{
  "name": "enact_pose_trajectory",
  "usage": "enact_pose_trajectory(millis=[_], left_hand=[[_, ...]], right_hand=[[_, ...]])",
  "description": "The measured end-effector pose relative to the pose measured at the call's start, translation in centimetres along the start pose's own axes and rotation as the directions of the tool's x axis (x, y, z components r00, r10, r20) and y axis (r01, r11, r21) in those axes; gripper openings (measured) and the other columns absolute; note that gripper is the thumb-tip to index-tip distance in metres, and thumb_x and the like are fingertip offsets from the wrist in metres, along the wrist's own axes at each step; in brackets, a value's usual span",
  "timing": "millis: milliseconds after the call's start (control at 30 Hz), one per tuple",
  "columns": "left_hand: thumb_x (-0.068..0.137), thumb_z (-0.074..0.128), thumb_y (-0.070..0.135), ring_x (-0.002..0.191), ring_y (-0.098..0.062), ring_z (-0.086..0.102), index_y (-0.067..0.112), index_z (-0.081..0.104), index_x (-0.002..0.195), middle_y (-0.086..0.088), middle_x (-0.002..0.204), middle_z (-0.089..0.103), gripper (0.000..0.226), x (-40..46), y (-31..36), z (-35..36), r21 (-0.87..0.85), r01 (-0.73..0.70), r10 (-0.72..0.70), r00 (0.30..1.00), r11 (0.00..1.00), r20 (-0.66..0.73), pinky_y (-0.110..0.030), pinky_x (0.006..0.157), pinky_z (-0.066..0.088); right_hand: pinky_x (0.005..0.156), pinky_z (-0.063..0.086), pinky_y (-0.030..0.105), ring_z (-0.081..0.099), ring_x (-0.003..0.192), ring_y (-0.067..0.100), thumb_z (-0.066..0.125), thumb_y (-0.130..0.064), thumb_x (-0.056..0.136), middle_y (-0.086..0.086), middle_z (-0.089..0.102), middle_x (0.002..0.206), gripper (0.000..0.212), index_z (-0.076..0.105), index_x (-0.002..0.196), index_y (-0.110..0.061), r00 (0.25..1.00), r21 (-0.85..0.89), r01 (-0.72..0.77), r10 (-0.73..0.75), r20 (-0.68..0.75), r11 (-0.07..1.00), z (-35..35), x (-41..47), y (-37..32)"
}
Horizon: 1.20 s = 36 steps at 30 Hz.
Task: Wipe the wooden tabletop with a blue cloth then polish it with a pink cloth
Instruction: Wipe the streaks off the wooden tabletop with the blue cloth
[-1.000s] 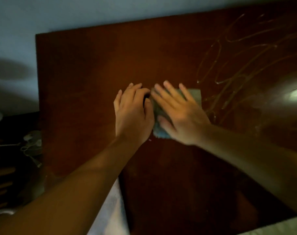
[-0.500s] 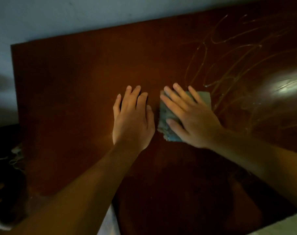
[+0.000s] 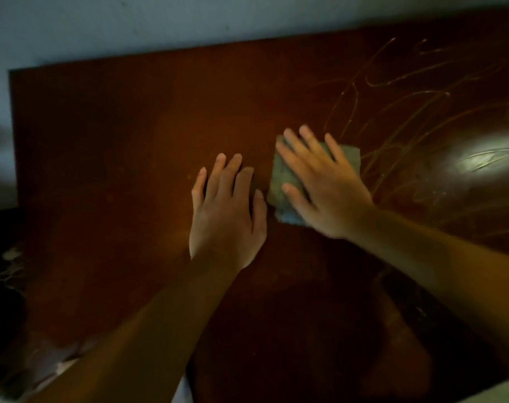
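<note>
Head view of a dark reddish-brown wooden tabletop [image 3: 131, 135] set against a pale wall [image 3: 160, 18], in dim light. The right hand [image 3: 326, 184] lies palm down on a folded blue cloth [image 3: 282, 178], near the middle of the tabletop; its fingers [image 3: 308, 141] are straight and slightly spread, pressing the cloth flat against the wood, with the thumb resting on the cloth's left part. The cloth shows beyond the hand at its left edge, its near corner and its far right corner. The left hand [image 3: 227, 210] rests flat on the bare wood just beside the cloth's left edge, fingers [image 3: 218, 173] straight and close together, the thumb nearly touching the cloth; whether it does touch cannot be told. Thin pale looping streaks [image 3: 393, 91] mark the surface to the right of and beyond the cloth, and a bright reflected glare [image 3: 483, 155] lies on the tabletop at far right. Both forearms enter from the lower edge. The right hand appears slightly blurred.
</note>
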<state>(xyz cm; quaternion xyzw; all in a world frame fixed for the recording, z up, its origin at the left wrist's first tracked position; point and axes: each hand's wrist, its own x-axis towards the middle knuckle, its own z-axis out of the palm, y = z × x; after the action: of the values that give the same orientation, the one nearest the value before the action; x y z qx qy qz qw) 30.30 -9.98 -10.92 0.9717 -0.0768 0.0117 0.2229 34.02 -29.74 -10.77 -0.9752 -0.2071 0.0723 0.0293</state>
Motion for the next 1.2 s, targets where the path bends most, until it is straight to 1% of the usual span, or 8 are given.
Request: enact_pose_trajectory(millis=[133,267,433,567,767,933,1067,1200], left_hand=[[0.102,0.027,0.04,0.15,-0.024,0.024,0.013,0.049,0.139,-0.009,0.154,0.042,0.051,0.1,-0.1,0.0,0.01,0.005,-0.005,1.0,1.0,0.014,-0.043,0.122,0.009],[0.101,0.031,0.039,0.149,-0.025,0.027,0.013,0.051,0.137,-0.009,0.153,0.043,0.049,0.1,0.0,0.0,0.026,0.003,-0.004,1.0,1.0,0.013,-0.045,0.122,0.012],[0.099,0.036,0.038,0.148,-0.024,0.029,0.012,0.054,0.135,-0.008,0.151,0.046,0.048,0.1,0.1,0.0,0.044,0.01,-0.01,1.0,0.999,0.001,-0.044,0.122,0.016],[0.098,0.033,0.038,0.147,-0.022,0.031,0.013,0.055,0.134,-0.006,0.149,0.048,0.049,0.2,0.2,-0.3,0.039,0.034,-0.035,0.999,0.999,0.035,-0.043,0.121,0.016],[0.095,0.04,0.033,0.116,-0.02,0.05,0.02,0.061,0.112,-0.001,0.121,0.058,0.03,2.9,1.6,-0.7,0.083,0.116,-0.113,0.993,0.99,-0.039,-0.038,0.102,0.027],[0.095,0.045,0.029,0.143,-0.024,0.035,0.015,0.057,0.13,-0.008,0.147,0.048,0.039,5.9,4.0,1.1,0.031,0.217,-0.215,0.975,0.976,-0.058,-0.05,0.116,0.023],[0.098,0.022,0.041,0.151,-0.019,0.018,0.022,0.045,0.14,-0.003,0.158,0.036,0.052,7.1,5.3,2.6,-0.007,0.308,-0.307,0.95,0.951,-0.06,-0.047,0.122,0.009],[0.101,0.02,0.041,0.151,-0.02,0.017,0.024,0.038,0.14,-0.003,0.158,0.036,0.046,6.7,5.3,3.5,0.04,0.316,-0.312,0.947,0.948,-0.08,-0.049,0.122,0.011]], right_hand=[[0.127,0.007,0.05,0.003,0.158,0.019,0.02,-0.054,0.106,0.003,0.013,0.171,0.066,0.02,0.162,-0.019,0.996,-0.009,0.084,-0.084,-0.002,0.996,1.6,-6.3,-3.1],[0.127,0.0,0.046,0.002,0.158,0.02,0.024,-0.056,0.104,0.002,0.011,0.171,0.068,0.018,0.162,-0.021,0.984,0.018,0.165,-0.166,0.065,0.986,0.5,-2.9,-0.4],[0.127,0.0,0.047,-0.006,0.157,0.017,0.018,-0.055,0.102,-0.001,0.003,0.171,0.069,0.01,0.163,-0.024,0.998,-0.009,-0.025,0.025,0.057,1.0,-1.3,4.8,2.2],[0.127,0.007,0.05,0.002,0.158,0.019,0.021,-0.052,0.106,0.002,0.011,0.17,0.066,0.017,0.162,-0.019,1.0,-0.011,0.025,-0.026,-0.004,1.0,0.0,0.5,0.2],[0.127,0.006,0.047,0.007,0.158,0.019,0.026,-0.056,0.104,0.001,0.014,0.17,0.066,0.023,0.16,-0.021,0.982,0.02,0.188,-0.189,0.017,0.982,0.2,0.2,1.9],[0.127,0.004,0.048,-0.004,0.158,0.017,0.015,-0.056,0.105,-0.001,0.005,0.171,0.067,0.012,0.163,-0.023,0.991,0.008,0.125,-0.125,0.046,0.992,-2.4,8.2,6.1],[0.126,0.01,0.05,0.007,0.158,0.022,0.016,-0.053,0.106,0.003,0.016,0.17,0.065,0.023,0.161,-0.02,0.984,0.048,0.18,-0.18,-0.017,0.982,-1.1,4.5,4.9],[0.125,0.005,0.046,0.006,0.158,0.018,0.014,-0.056,0.107,0.001,0.016,0.17,0.064,0.024,0.161,-0.023,0.955,0.059,0.293,-0.295,0.034,0.954,-0.1,1.9,5.0]])
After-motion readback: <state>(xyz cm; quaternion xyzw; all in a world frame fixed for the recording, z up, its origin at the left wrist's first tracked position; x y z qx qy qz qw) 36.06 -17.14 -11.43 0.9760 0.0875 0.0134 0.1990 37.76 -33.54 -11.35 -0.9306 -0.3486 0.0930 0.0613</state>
